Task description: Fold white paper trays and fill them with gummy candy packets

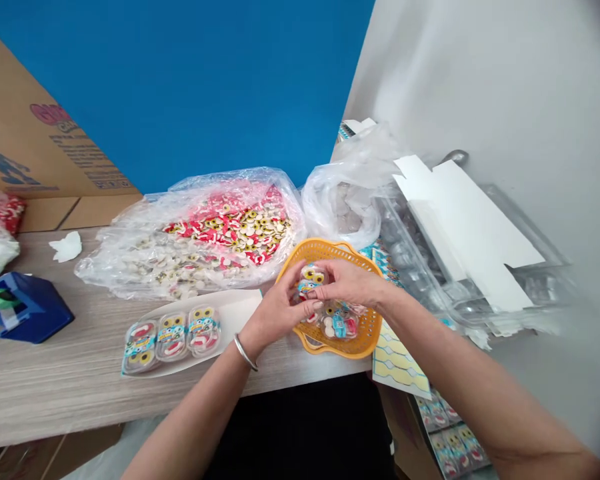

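Over a yellow plastic basket, my left hand and my right hand are both closed around a small clear candy box. The box has a blue label band, with yellow-and-black eye pieces and red pieces showing inside. Another similar candy box lies in the basket below my fingers. To the left, a white card tray carries three filled candy boxes in a row.
Behind the basket lies an open plastic bag of eye and lip candies. A blue tape dispenser stands at left. At right are clear plastic containers, white card blanks and a yellow label sheet. A cardboard box stands behind.
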`<action>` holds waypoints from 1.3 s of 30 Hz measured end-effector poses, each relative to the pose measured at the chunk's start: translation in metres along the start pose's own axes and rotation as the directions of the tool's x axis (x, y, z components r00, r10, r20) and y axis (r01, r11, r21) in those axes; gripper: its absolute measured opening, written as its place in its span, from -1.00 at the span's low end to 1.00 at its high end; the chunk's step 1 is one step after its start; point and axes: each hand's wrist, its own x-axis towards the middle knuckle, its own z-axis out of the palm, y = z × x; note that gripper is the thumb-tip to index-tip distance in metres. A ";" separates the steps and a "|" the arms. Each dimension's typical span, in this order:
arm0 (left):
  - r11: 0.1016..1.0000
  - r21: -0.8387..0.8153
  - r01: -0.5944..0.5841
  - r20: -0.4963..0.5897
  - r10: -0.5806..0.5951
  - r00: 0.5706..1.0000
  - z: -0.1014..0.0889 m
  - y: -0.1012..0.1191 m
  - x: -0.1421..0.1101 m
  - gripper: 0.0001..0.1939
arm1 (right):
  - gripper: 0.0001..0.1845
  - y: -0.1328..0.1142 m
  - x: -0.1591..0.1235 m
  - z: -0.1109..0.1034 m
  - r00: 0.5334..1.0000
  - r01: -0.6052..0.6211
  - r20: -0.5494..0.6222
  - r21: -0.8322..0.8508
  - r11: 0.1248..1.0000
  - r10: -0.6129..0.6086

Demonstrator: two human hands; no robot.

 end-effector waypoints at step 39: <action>0.727 -0.685 -0.038 -0.402 -0.334 0.852 0.001 0.028 -0.007 -0.61 | -0.70 0.012 -0.014 0.066 0.955 -0.251 -0.272 -0.517 0.819 0.121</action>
